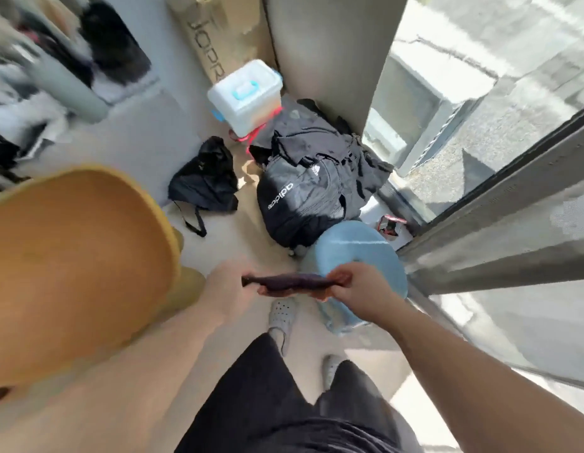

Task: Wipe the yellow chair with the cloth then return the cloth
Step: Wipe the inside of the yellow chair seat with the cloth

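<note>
Head view: cloth (294, 282) stretched between fingers (344, 277) of left hand (225, 289) and right hand (361, 291).

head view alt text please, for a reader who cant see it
Seen from above, a person's left hand and right hand hold a dark cloth stretched between them, with the yellow chair at the left and a blue stool beyond the right hand. A black backpack and a white box sit on the floor ahead.

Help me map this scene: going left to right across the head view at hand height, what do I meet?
The yellow chair → left hand → cloth, gripped at both ends → right hand → window frame.
</note>
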